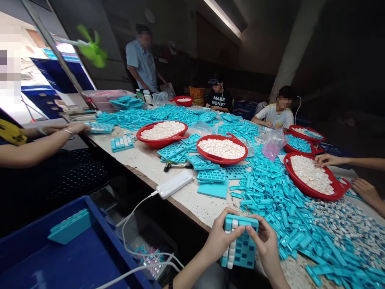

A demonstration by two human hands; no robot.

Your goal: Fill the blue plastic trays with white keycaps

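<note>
Both my hands hold a turquoise plastic panel (249,245) upright at the table's front edge. Rows of square holes cover it, and white key-like caps (231,251) fill columns on its left part. My left hand (221,237) wraps round the left edge, its thumb over the caps. My right hand (266,241) grips the right edge, with its thumb on the front near the top. The two thumb tips are close together. Whether a loose cap is under a thumb, I cannot tell. Behind the panel lie stacked turquoise panels (213,189) and a heap of turquoise pieces (270,192).
Red bowls of white caps (222,148) stand on the table. A white power bank (175,184) with a cable and a hammer (177,165) lie near its edge. A blue crate (90,249) is at lower left. Other people's hands work left (75,128) and right (323,159).
</note>
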